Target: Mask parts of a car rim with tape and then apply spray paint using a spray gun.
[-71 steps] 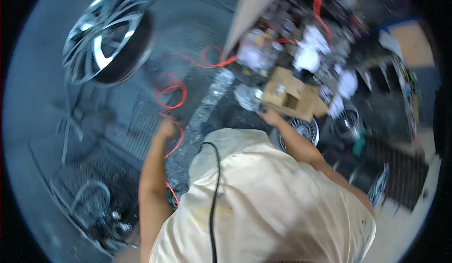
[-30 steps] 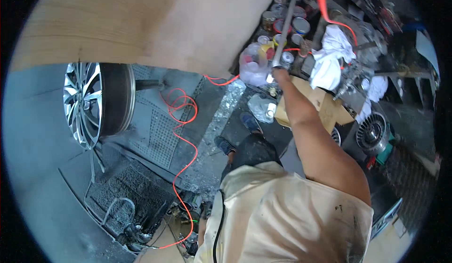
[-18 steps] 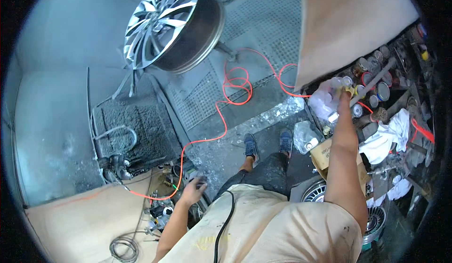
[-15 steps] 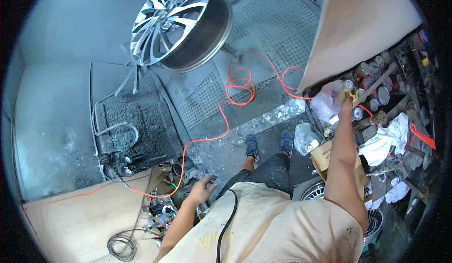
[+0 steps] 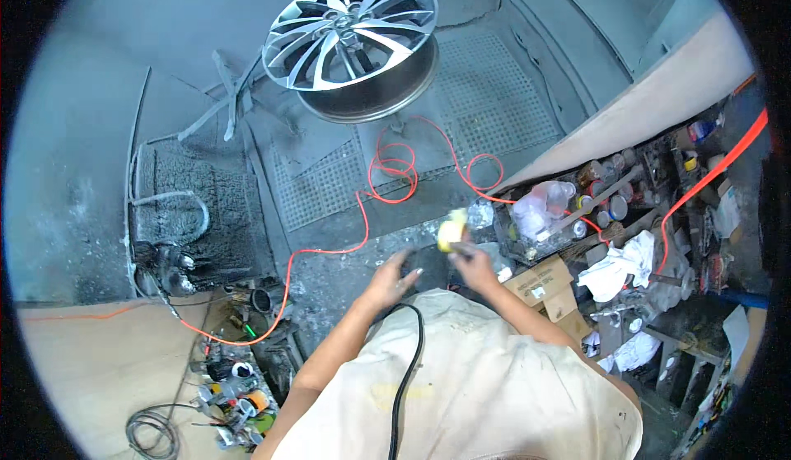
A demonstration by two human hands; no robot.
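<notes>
My right hand (image 5: 473, 264) holds a small yellow container (image 5: 451, 236) with a pale top, slightly blurred, out in front of my body. My left hand (image 5: 394, 279) is to its left with fingers apart, dark at the tips, and nothing discernible in it. An alloy wheel (image 5: 350, 44) with silver spokes and dark barrel is raised above the booth's grated floor (image 5: 313, 196). A thin red hose (image 5: 301, 251) runs in loops across the floor beyond my hands.
To my right are a rack of cans (image 5: 618, 209), a plastic bag (image 5: 535, 213), a cardboard box (image 5: 544, 287) and white rags (image 5: 614, 270). At lower left are a clutter of pots (image 5: 247, 402) and a coiled cable (image 5: 148, 431). A grimy mat (image 5: 214, 196) lies at left.
My right hand has come back from the cans and bag on the right with the yellow container. My left hand has moved up and forward. My view has turned toward the wheel.
</notes>
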